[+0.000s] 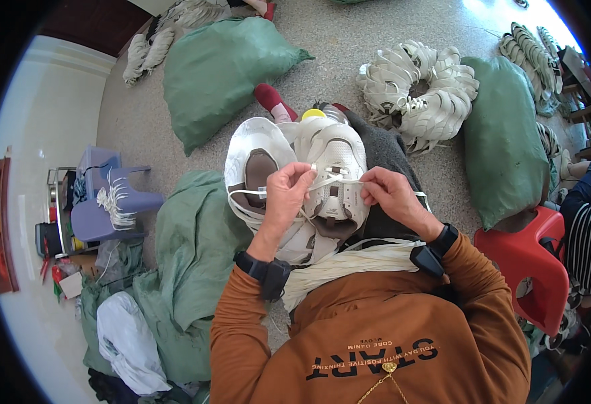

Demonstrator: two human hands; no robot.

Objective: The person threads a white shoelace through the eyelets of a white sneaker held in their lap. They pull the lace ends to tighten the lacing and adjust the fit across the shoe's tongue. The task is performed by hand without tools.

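On my lap lies a white and beige shoe upper [334, 143] with brown trim, its toe pointing away from me. A white shoelace [332, 179] runs across it in its eyelets. My left hand [290, 192] pinches one part of the lace at the upper's left side. At the right side my right hand [391, 194] pinches another part between thumb and fingers. Left of this upper, partly behind my left hand, is a second white shoe upper [258, 138] with a brown inside. A bundle of loose white laces [356, 266] lies across my waist.
Full green sacks stand ahead, one at the left [221, 74] and one at the right [507, 135]. Between them a ring of stacked uppers [443, 114] lies on the floor. A purple chair [117, 209] holds laces; a red stool [534, 269] and another person [585, 229] are at my right.
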